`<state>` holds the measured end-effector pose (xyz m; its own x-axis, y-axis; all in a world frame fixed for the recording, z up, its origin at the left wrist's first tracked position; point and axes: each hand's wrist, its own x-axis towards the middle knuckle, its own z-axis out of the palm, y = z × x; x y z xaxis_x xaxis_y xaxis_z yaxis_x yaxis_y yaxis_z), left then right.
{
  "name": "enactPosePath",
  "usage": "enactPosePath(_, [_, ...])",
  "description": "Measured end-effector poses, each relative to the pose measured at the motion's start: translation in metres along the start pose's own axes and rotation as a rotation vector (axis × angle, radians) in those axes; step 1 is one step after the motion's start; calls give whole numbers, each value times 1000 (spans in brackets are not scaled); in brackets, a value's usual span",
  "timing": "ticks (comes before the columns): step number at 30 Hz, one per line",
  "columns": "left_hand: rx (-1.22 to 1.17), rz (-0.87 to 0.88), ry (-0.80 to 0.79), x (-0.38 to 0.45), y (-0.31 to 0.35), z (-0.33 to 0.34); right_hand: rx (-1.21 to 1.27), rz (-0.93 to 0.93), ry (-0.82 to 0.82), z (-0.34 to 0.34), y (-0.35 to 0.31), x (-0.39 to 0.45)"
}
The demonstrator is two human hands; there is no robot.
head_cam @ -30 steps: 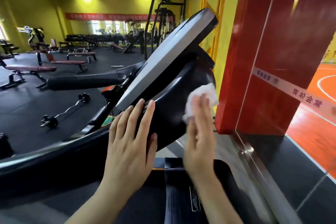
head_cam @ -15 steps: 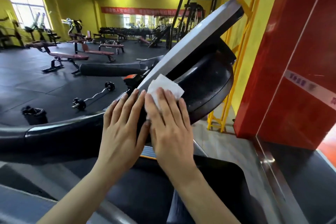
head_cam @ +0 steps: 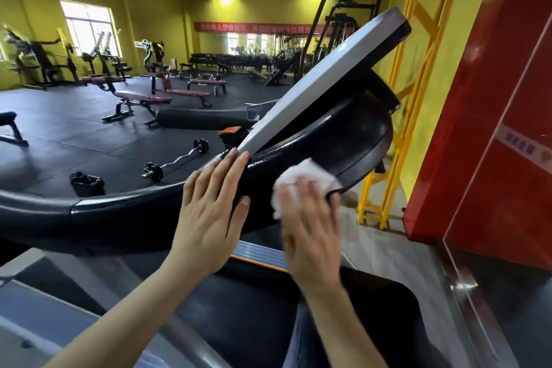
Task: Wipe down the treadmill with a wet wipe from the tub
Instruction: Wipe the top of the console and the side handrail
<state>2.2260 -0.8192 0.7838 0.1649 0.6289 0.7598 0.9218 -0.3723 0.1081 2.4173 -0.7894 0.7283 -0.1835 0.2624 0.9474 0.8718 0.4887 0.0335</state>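
The treadmill's black console housing [head_cam: 352,140] rises at centre, with a grey display panel [head_cam: 325,81] slanting up to the right. My right hand [head_cam: 310,230] presses a crumpled white wet wipe [head_cam: 301,179] flat against the lower edge of the black housing. The hand and wipe are blurred. My left hand [head_cam: 212,206] lies flat with straight fingers on the housing just left of the wipe, fingertips at the panel's lower corner. The black handrail [head_cam: 89,212] curves off to the left. The tub is out of view.
A red pillar [head_cam: 478,128] and a yellow steel frame [head_cam: 388,158] stand close on the right. Beyond the rail lie a curl barbell [head_cam: 176,163], a black bin [head_cam: 87,184] and several weight benches on black floor. The treadmill belt [head_cam: 254,308] runs below my arms.
My right hand has slid the wipe from the panel's lower corner down and right along the black housing. My left hand has stayed flat on the housing. The camera view has shifted slightly.
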Motion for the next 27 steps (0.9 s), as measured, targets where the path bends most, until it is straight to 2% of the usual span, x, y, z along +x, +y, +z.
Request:
enactPosePath(1, [1,2,-8,0,0,-1,17,99,34,-5,17,11])
enactPosePath(3, [1,-4,-13,0,0,-1,158,414,129,-19,51,37])
enactPosePath(4, [3,-11,-11,0,1,0,237,514,151,-24,62,49])
enactPosePath(5, [3,-20,-11,0,1,0,284,533,156,-27,64,55])
enactPosePath(7, [-6,-29,-12,1,3,1,247,411,131,-27,47,54])
enactPosePath(12, [-22,-14,5,1,1,-2,67,-124,-113,-10,-19,1])
enactPosePath(14, [-56,1,-11,3,-1,-7,30,-152,-130,-18,-6,12])
enactPosePath(17, [-55,11,-37,-4,-12,-16,60,67,-67,-43,39,63])
enactPosePath(19, [-22,-49,-48,-16,-26,-20,98,189,-129,-54,62,98])
enactPosePath(20, [-6,-92,-53,-22,-36,-21,113,184,-181,-55,64,108])
enactPosePath(23, [29,-204,-64,-41,-69,-26,95,-44,-324,-55,41,114])
enactPosePath(27, [45,-265,-83,-57,-112,-33,-18,-300,-428,-41,-30,102])
